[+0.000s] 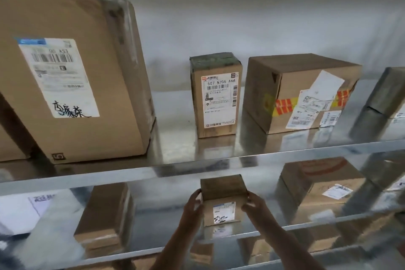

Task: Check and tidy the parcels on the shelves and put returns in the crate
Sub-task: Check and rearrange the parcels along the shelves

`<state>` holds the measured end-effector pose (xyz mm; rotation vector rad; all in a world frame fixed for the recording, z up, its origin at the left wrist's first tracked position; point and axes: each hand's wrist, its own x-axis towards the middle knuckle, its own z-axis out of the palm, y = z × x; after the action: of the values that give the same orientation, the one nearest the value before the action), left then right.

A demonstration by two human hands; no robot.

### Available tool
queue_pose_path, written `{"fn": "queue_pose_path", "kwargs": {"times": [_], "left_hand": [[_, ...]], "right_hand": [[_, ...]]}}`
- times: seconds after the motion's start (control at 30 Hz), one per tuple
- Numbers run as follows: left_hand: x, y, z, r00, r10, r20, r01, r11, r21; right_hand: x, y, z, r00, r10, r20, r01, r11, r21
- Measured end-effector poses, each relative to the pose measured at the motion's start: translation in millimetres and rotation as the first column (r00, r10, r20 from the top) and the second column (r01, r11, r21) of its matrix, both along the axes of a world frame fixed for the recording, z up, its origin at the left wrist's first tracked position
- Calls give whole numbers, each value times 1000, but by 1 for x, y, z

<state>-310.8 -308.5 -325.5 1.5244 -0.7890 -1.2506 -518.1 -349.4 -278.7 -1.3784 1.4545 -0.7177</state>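
A small cardboard parcel (222, 188) with a white label facing me stands on the middle shelf (153, 223). My left hand (192, 206) grips its left side and my right hand (254, 204) grips its right side. On the upper shelf (175, 169) stand a large box (72, 76) with a handwritten label, a narrow upright box (217, 94) and a taped box (302, 94). No crate is in view.
More parcels share the middle shelf: a stack of flat boxes (105, 217) to the left, a white bag (32, 210) at far left, a box (317, 184) to the right. A grey parcel (385, 92) sits at the upper shelf's right end. Boxes show on the shelf below.
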Motion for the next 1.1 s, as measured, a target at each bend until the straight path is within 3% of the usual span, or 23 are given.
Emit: {"fn": "queue_pose_path", "kwargs": {"times": [0.13,0.3,0.4,0.5,0.6,0.7,0.87,0.97,1.1], "left_hand": [[-5,-6,5,998,-26,-50,25,1000,-8],[-8,4,13,1000,-15,14,15,1000,5],[-5,24,21,994,71,86,-71,997,-3],[4,59,36,978,129,164,-121,991,-56],[27,98,46,954,167,250,-156,986,-65],[67,125,39,894,251,371,-240,968,-76],[142,148,35,737,505,449,-554,832,-27],[186,155,37,646,578,498,-633,771,-75],[256,157,7,735,510,447,-577,817,15]], "right_hand": [[4,0,-5,997,-38,-66,41,998,47],[1,8,-7,988,-70,-138,76,996,40],[2,21,1,958,-215,-190,198,975,-102],[15,35,6,947,-286,-147,247,939,-239],[49,57,9,980,-171,-99,142,959,-244],[91,81,3,994,72,-85,-85,983,-160],[159,100,-10,863,466,-195,-477,879,-7],[201,103,-11,822,525,-220,-526,849,58],[266,99,-25,861,452,-234,-455,889,47]]}}
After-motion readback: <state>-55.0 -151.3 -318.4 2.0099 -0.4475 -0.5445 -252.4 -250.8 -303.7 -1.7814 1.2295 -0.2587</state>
